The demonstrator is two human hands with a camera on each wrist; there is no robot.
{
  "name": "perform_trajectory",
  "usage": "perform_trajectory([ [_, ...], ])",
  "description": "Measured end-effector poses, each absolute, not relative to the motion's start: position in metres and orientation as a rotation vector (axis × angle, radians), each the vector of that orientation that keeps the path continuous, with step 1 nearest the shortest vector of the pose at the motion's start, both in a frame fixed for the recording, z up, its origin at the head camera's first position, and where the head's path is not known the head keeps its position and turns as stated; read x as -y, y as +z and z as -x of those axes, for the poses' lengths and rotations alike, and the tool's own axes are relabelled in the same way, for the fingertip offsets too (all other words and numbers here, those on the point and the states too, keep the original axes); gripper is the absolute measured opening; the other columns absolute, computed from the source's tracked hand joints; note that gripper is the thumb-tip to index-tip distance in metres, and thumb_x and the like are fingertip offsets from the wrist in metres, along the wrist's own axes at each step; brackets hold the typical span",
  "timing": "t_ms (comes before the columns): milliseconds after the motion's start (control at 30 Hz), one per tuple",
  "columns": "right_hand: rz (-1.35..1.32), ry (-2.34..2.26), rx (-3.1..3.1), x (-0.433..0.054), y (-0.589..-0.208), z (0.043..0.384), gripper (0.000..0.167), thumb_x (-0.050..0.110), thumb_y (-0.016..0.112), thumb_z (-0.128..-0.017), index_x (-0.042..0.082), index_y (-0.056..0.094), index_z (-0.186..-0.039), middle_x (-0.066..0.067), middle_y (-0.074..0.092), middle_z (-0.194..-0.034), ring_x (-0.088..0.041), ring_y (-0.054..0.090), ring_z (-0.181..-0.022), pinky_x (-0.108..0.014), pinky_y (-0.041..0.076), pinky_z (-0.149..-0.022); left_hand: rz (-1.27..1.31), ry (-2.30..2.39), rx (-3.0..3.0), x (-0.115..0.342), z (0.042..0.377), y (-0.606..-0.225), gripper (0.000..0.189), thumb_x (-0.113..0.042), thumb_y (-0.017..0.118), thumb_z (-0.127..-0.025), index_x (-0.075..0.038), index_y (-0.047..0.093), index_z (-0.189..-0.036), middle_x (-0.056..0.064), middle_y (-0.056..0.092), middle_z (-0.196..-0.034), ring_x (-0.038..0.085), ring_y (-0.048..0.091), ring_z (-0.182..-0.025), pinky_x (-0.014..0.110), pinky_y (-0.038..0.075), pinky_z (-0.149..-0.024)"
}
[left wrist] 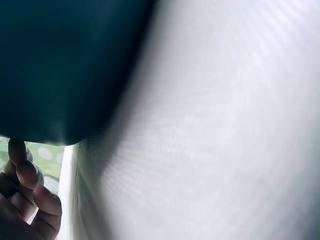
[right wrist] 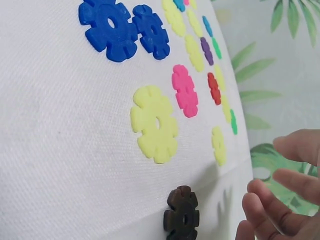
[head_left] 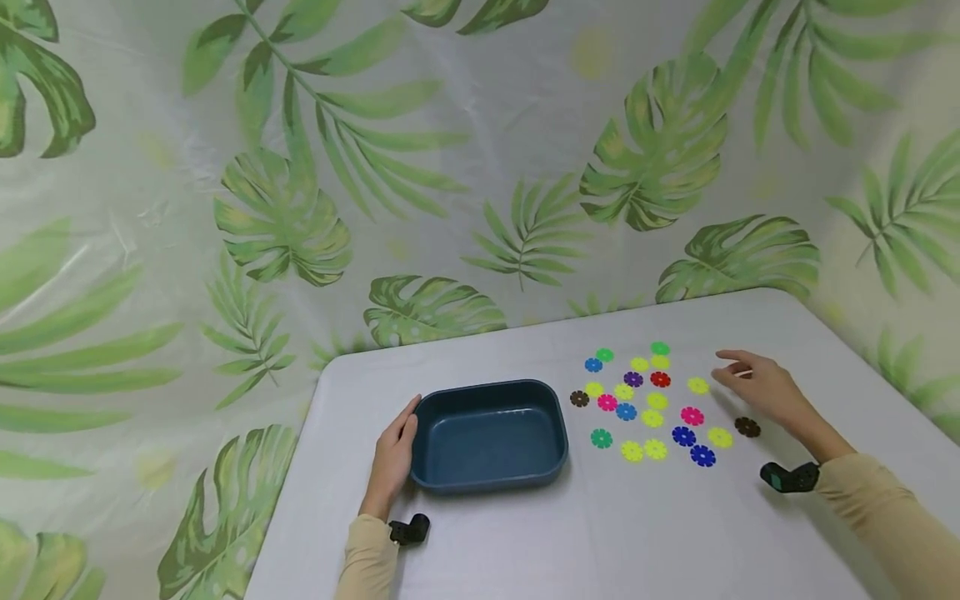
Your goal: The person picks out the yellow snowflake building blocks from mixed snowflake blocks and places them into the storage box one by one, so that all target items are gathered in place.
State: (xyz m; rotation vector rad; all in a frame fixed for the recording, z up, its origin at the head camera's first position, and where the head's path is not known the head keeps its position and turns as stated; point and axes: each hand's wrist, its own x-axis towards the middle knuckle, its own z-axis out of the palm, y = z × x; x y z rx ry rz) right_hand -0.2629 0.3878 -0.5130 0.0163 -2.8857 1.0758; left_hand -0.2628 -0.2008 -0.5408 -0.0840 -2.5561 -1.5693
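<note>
In the head view my left hand (head_left: 395, 450) holds a dark blue rectangular basin (head_left: 489, 483) at its left side, thumb by the rim. The left wrist view has fingers (left wrist: 30, 175) curled beside the basin's wall (left wrist: 60, 75); the thumb cannot be made out there. My right hand (head_left: 759, 387) hovers over the right of the table, fingers loosely bent and holding nothing. Nearest to it lie a yellow flower-shaped disc (head_left: 698, 386) and a dark brown disc (right wrist: 181, 215). A pink disc (head_left: 692, 416) and two dark blue discs (right wrist: 108, 27) lie farther left.
Several more discs in yellow, green, red, purple and light blue lie between basin and right hand, among them a red disc (head_left: 660, 379) and a green disc (head_left: 602, 438). A leaf-patterned curtain (head_left: 525, 167) hangs behind the white table (head_left: 525, 542).
</note>
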Motion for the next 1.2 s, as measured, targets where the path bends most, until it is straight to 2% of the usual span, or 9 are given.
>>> perform_trajectory([
  [333,-0.045,1.049,2.969,-0.39,-0.518,0.273,0.076,0.045,0.066,-0.098,-0.009,0.042,-0.146,-0.031,0.058,-0.123,-0.05,0.054,-0.113,-0.051,0.057,-0.081,0.096,-1.583,2.523,0.201,0.266,-0.538,0.042,-0.033,0.044,-0.11,-0.024,0.051,-0.151,-0.006,0.047,-0.153,0.02,0.037,-0.145,0.048,0.028,-0.12],
  [667,-0.011,0.953,2.99,-0.392,-0.533,0.28,0.078,0.048,0.073,-0.092,-0.007,0.05,-0.142,-0.034,0.058,-0.121,-0.045,0.056,-0.104,-0.051,0.055,-0.076,0.093,-1.569,2.524,0.199,0.266,-0.535,0.042,-0.032,0.043,-0.111,-0.021,0.052,-0.15,-0.004,0.048,-0.153,0.023,0.038,-0.145,0.05,0.029,-0.119],
  [800,-0.033,0.907,2.979,-0.39,-0.535,0.281,0.075,0.048,0.075,-0.09,-0.007,0.056,-0.138,-0.034,0.06,-0.116,-0.042,0.058,-0.099,-0.05,0.055,-0.073,0.091,-1.563,2.525,0.198,0.264,-0.534,0.043,-0.032,0.043,-0.111,-0.02,0.052,-0.151,-0.001,0.048,-0.153,0.025,0.038,-0.145,0.052,0.029,-0.119],
  [1000,-0.049,0.856,2.98,-0.389,-0.542,0.281,0.069,0.046,0.076,-0.09,-0.005,0.06,-0.135,-0.03,0.061,-0.109,-0.033,0.055,-0.087,-0.038,0.05,-0.065,0.079,-1.583,2.536,0.199,0.261,-0.539,0.043,-0.035,0.043,-0.11,-0.024,0.052,-0.15,-0.003,0.048,-0.154,0.024,0.038,-0.145,0.051,0.028,-0.12],
  [1200,-0.053,0.848,2.962,-0.386,-0.544,0.278,0.062,0.042,0.077,-0.09,-0.004,0.064,-0.131,-0.028,0.062,-0.106,-0.035,0.056,-0.088,-0.041,0.053,-0.067,0.082,-1.587,2.537,0.2,0.26,-0.539,0.044,-0.035,0.043,-0.11,-0.021,0.051,-0.151,-0.003,0.047,-0.154,0.024,0.037,-0.146,0.052,0.028,-0.12],
])
